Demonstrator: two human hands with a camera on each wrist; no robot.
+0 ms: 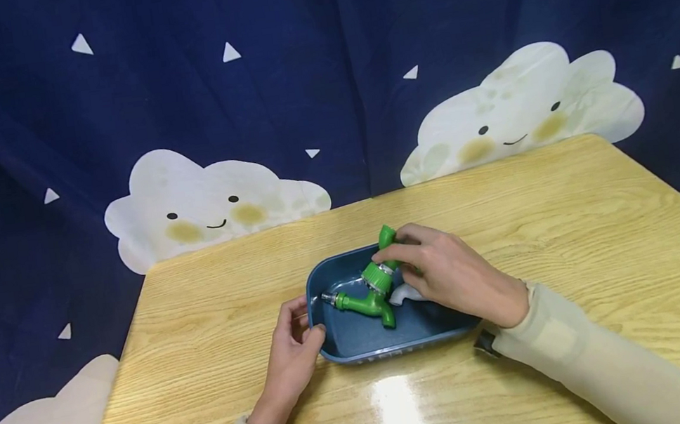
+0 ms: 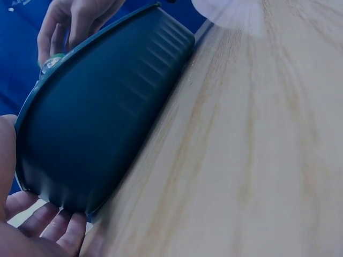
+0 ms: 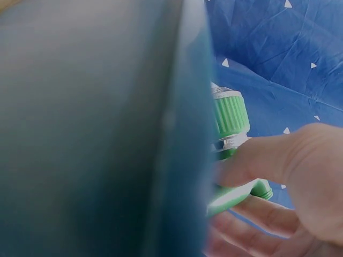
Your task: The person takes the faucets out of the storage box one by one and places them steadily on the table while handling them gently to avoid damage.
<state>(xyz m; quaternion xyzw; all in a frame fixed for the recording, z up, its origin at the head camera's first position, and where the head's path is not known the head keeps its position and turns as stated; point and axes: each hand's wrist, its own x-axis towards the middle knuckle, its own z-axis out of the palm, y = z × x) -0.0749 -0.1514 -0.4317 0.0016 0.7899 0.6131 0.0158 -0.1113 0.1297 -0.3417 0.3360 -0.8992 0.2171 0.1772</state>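
Note:
A dark blue plastic bin (image 1: 356,346) stands on the table. My left hand (image 1: 293,348) holds its left end, thumb at the rim and fingers against the outer wall. Over the bin, my right hand (image 1: 442,266) grips a green plastic tap (image 1: 378,278) that has a ribbed collar and a silver ring. The right wrist view shows this green tap (image 3: 231,115) between thumb and fingers, partly hidden by the bin wall (image 3: 102,128). Below it in the bin lies another green tap (image 1: 360,303) with a silver threaded end. A pale grey tap (image 1: 404,294) is partly covered by the right hand.
The bin sits on a light wood-grain table (image 1: 224,304). Behind the table hangs a dark blue curtain (image 1: 299,89) with white clouds and small triangles. A dark strap device (image 1: 486,344) shows at the right wrist.

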